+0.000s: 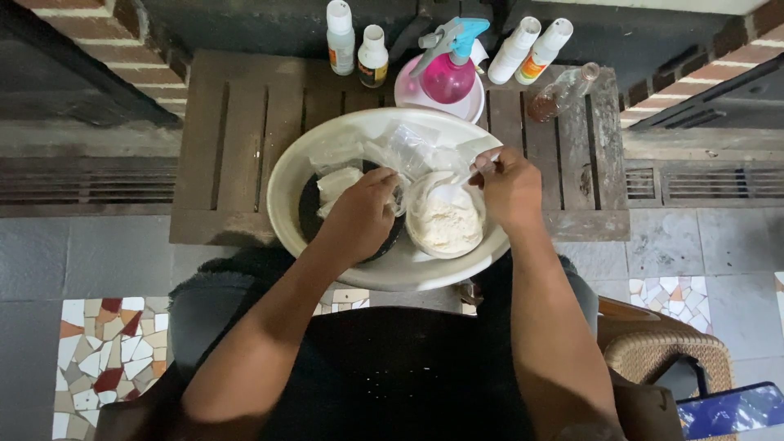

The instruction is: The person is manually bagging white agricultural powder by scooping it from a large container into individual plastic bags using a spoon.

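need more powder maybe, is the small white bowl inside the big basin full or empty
Nearly full: the small white bowl holds a mound of white powder close to its rim, with the right hand just above it.

head-worn camera, looking steeply down, close

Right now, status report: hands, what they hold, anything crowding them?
Left hand gripping clear plastic bag over big basin. Right hand on bag edge above bowl of white powder. Spray bottle behind, apart.

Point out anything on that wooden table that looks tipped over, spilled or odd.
One thing: the small clear glass bottle with brownish contents lies on its side at the table's far right, while the white bottles and pink spray bottle stand upright. No spill visible.
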